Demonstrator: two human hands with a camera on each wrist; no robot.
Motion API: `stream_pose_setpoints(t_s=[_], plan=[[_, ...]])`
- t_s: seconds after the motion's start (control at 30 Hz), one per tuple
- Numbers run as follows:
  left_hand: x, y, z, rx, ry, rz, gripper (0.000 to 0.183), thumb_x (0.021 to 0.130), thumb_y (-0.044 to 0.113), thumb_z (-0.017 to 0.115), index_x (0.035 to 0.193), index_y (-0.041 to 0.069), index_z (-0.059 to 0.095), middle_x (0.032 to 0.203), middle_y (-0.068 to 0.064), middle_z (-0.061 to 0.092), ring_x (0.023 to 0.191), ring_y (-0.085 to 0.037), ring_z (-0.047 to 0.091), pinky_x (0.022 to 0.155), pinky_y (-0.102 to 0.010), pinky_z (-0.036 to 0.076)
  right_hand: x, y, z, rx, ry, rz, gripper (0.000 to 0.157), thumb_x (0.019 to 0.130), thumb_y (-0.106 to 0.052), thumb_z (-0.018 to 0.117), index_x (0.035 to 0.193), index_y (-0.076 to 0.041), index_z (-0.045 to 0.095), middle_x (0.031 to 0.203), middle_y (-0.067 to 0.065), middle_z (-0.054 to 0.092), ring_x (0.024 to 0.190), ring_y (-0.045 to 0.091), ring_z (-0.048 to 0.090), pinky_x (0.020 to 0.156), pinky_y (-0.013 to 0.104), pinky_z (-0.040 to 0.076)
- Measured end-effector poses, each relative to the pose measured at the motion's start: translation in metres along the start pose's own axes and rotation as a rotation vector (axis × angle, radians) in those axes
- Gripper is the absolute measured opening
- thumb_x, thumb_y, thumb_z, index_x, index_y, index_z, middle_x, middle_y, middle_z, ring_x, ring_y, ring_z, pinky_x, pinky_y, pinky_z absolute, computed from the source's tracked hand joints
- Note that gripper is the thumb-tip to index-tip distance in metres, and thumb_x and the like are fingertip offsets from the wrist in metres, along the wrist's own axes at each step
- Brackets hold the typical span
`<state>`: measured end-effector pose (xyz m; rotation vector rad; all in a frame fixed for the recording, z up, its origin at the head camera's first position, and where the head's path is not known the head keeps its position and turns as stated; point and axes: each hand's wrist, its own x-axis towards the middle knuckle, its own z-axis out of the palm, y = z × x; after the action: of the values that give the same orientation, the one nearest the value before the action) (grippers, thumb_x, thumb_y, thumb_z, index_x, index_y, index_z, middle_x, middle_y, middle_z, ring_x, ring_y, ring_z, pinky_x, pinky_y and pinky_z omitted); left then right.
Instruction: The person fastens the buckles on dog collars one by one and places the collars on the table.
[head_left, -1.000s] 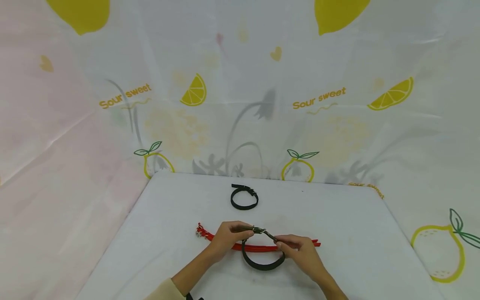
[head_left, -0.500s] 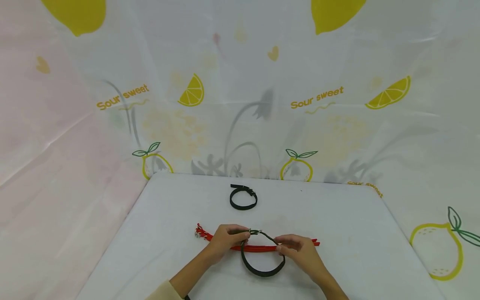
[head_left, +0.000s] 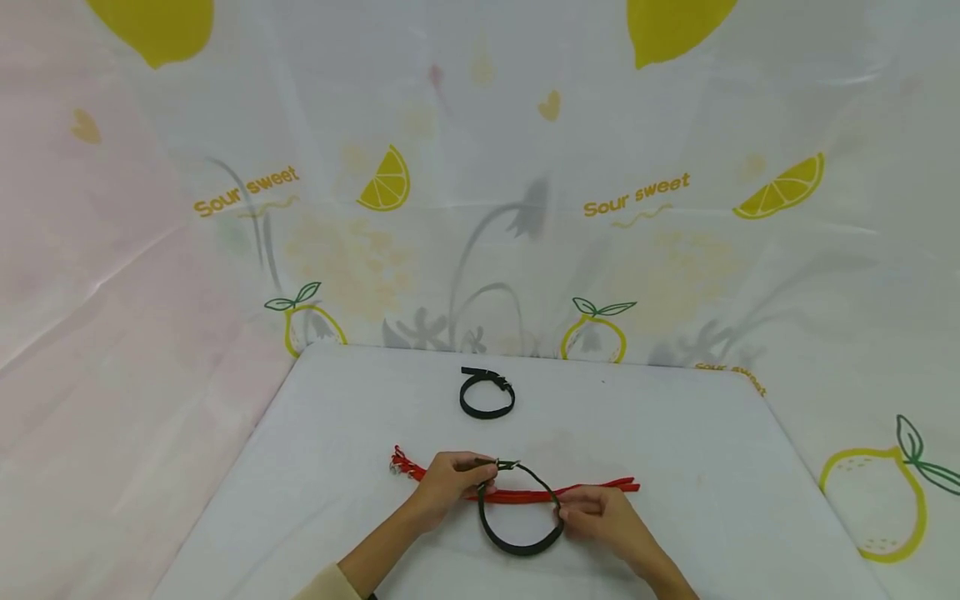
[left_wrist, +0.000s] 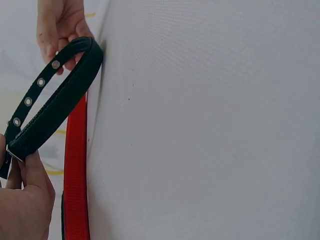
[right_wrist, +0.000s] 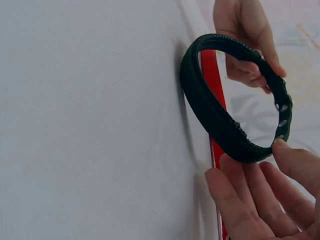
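While the left hand [head_left: 448, 490] pinches the green collar [head_left: 522, 550] near its buckle [left_wrist: 14, 153], the right hand [head_left: 606, 518] pinches it — opposite

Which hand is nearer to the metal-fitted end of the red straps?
Left. The left hand is just right of that metal-fitted end; the right hand is farther right, near the plain end.
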<state>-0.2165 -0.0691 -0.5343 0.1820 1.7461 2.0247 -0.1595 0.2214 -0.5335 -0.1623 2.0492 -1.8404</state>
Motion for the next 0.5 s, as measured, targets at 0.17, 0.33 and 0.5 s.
stream_pose_setpoints(t_s=[0.17, 0.33, 0.5], plan=[[0.000, -0.001, -0.001, -0.015, 0.003, -0.004, 0.034, 0.087, 0.021, 0.075, 0.111, -0.003, 0.069, 0.103, -0.028, 0.066, 0.081, -0.019, 0.069, 0.079, -0.034, 0.057, 0.001, -0.003, 0.003, 0.032, 0.036, -0.029, 0.034, 0.091, -0.017, 0.070, 0.115, 0.007, 0.065, 0.105, 0.024, 0.069, 0.096, 0.029, 0.068, 0.078, 0.037, 0.058], [-0.001, 0.000, 0.000, -0.039, 0.001, -0.020, 0.035, 0.086, 0.020, 0.077, 0.110, -0.004, 0.069, 0.104, -0.028, 0.066, 0.080, -0.020, 0.070, 0.078, -0.035, 0.058, 0.000, -0.009, 0.008, 0.051, 0.067, -0.032, 0.035, 0.091, -0.018, 0.071, 0.115, 0.007, 0.066, 0.103, 0.027, 0.067, 0.094, 0.030, 0.068, 0.078, 0.041, 0.057], [-0.002, 0.004, 0.001, -0.046, -0.021, -0.020, 0.033, 0.086, 0.017, 0.076, 0.109, -0.005, 0.069, 0.104, -0.027, 0.066, 0.078, -0.019, 0.069, 0.077, -0.034, 0.058, 0.002, -0.014, 0.011, 0.068, 0.078, -0.040, 0.036, 0.091, -0.017, 0.070, 0.116, 0.008, 0.066, 0.105, 0.030, 0.065, 0.095, 0.030, 0.066, 0.078, 0.043, 0.057]])
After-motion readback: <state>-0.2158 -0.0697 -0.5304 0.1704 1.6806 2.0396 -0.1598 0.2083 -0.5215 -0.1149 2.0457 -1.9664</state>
